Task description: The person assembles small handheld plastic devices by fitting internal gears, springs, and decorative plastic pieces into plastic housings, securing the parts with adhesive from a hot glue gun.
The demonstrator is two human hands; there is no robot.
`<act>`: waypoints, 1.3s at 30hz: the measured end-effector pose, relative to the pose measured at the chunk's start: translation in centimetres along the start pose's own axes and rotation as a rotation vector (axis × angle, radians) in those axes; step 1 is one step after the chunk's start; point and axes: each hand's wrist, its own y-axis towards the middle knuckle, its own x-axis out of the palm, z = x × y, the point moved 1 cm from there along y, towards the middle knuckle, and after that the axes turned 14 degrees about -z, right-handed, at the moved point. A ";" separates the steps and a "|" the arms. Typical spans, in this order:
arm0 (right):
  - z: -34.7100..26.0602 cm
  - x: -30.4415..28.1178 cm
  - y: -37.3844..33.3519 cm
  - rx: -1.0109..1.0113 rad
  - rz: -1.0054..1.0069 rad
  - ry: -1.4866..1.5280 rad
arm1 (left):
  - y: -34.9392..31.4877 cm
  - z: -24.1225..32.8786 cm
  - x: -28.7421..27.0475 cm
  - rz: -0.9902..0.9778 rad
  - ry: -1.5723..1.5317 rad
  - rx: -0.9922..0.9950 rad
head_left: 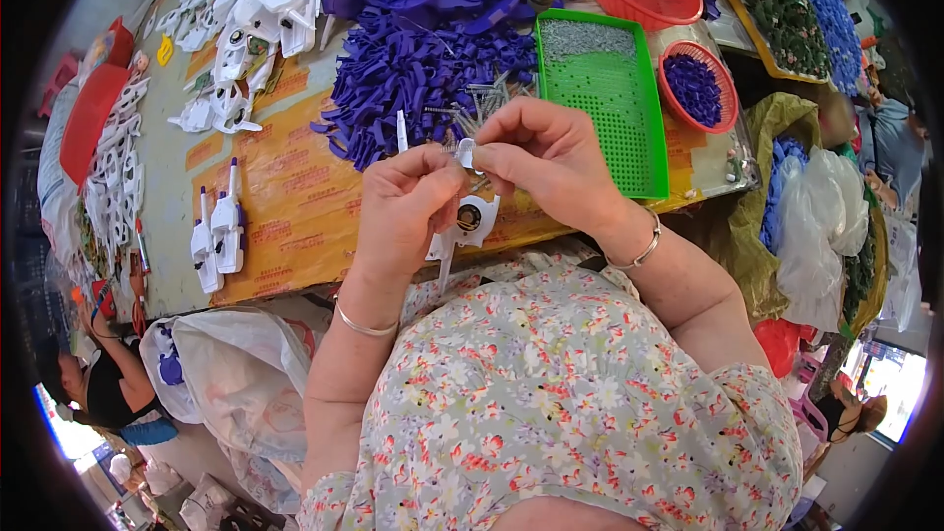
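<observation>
My left hand point(408, 202) and my right hand point(553, 159) meet at the table's near edge, thumbs and fingertips pinched together. Between them is a small white plastic part point(465, 151), with what looks like a fine metal spring beside it; the fingers hide much of both. Just below the fingertips lies a white plastic housing point(476, 220) with a round dark recess, partly behind my left hand. Several loose metal springs point(489, 96) lie beyond my hands, against a heap of small purple plastic parts point(403, 79).
A green perforated tray point(615, 128) holds small grey pieces at its far end. Right of it stands a red basket point(730, 103) of purple parts. White plastic housings point(265, 15) are piled far left, and assembled white-and-purple units point(226, 231) lie nearer. Other people point(113, 379) sit farther off.
</observation>
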 end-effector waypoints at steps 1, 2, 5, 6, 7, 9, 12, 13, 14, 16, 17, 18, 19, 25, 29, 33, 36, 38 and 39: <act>-0.1 0.0 0.0 0.041 -0.026 -0.027 | 0.0 0.0 0.1 0.039 0.101 -0.002; 0.2 -0.1 0.0 0.041 -0.024 -0.027 | 0.0 -0.1 0.2 0.038 0.101 -0.003; 1.3 -0.3 0.0 -0.063 0.045 -0.228 | 0.1 -0.2 0.4 0.070 0.162 0.034; 1.3 -0.4 0.2 -0.289 0.060 -0.572 | 0.0 -0.2 0.4 0.077 0.202 0.001; 1.2 -0.3 0.1 -0.518 0.073 -0.914 | -0.1 -0.2 0.3 0.083 0.242 -0.032; 1.2 0.1 -0.2 -0.532 0.078 -0.953 | -0.1 -0.3 0.2 0.071 0.234 -0.032; 1.0 0.3 -0.2 -0.521 0.089 -0.987 | -0.2 0.0 0.3 0.053 0.215 -0.026; 0.9 0.4 -0.2 -0.496 0.092 -0.983 | -0.4 0.1 0.3 0.051 0.204 -0.018; 0.8 0.4 -0.3 -0.495 0.092 -0.981 | -0.3 0.1 0.3 0.052 0.204 -0.020; 0.8 0.3 -0.5 -0.330 -0.004 -0.947 | -0.2 0.1 0.5 0.031 0.265 0.083; 0.7 0.4 -0.6 -0.329 -0.004 -0.946 | -0.2 0.1 0.5 0.031 0.265 0.083; 0.6 0.4 -0.7 -0.215 0.022 -0.773 | -0.2 0.1 0.5 0.039 0.336 0.102; 0.6 0.4 -0.8 -0.102 0.046 -0.597 | -0.1 0.1 0.5 0.047 0.407 0.121; 0.5 0.3 -0.7 0.315 0.062 0.174 | -0.1 -0.5 0.7 0.053 0.703 0.239; 0.7 -0.2 -0.8 0.332 0.072 0.370 | 0.1 -0.2 1.1 0.075 0.948 0.320; 0.2 -0.3 -0.8 0.187 0.138 0.116 | 1.1 0.3 0.2 0.142 1.147 0.402; 0.5 -1.0 -0.7 -0.010 0.198 -0.291 | 2.7 1.0 -1.0 0.151 1.261 0.390; 0.5 -1.2 -0.8 -0.091 0.214 -0.447 | 3.7 1.2 -1.3 0.137 1.256 0.383; 0.5 -1.3 -0.9 -0.059 0.235 -0.462 | 4.0 1.5 -1.7 0.161 1.366 0.331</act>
